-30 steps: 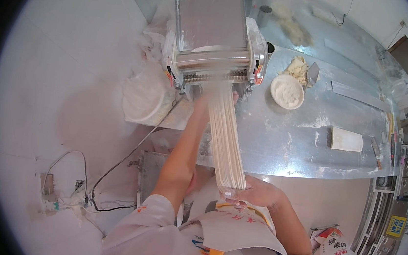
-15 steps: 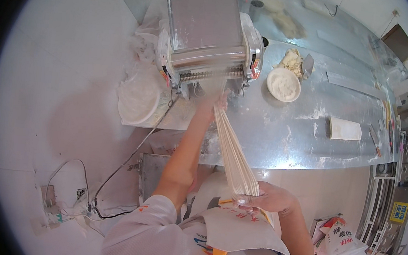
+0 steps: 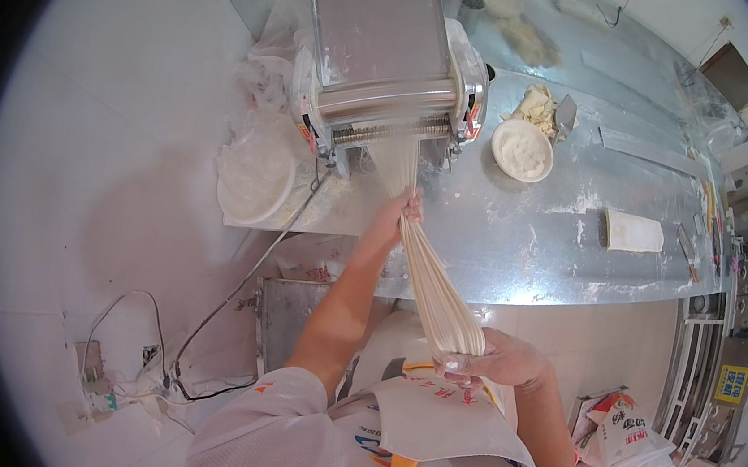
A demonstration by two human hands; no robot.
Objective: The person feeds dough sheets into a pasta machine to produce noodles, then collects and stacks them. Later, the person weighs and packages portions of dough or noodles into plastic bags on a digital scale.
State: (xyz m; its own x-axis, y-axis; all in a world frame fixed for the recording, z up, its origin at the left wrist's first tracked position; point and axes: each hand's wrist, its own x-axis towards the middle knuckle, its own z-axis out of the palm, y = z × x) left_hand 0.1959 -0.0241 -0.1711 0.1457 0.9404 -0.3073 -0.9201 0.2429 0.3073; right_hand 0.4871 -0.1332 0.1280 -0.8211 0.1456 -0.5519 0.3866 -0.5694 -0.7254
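A steel noodle machine (image 3: 379, 45) stands at the top middle, with long pale noodle strands (image 3: 428, 275) running down from its cutting rollers (image 3: 375, 130). My left hand (image 3: 398, 213) is closed around the strands a short way below the rollers, gathering them narrow. Lower down and to the right, my right hand (image 3: 492, 366) grips the looped lower end of the bundle close to my apron (image 3: 454, 430).
The steel table (image 3: 525, 257) holds a bowl of flour (image 3: 521, 153), dough scraps (image 3: 535, 105), a scraper (image 3: 565, 117), a pale rectangular slab (image 3: 633, 231) and a knife (image 3: 689, 255). A flour-dusted basin (image 3: 252, 186) and cables (image 3: 224, 296) are at left; white sacks (image 3: 623, 456) lie lower right.
My left hand rose to close round the strands below the rollers, then moved slightly down with them. My right hand shifted rightward with the bundle's lower end, which is now more bunched.
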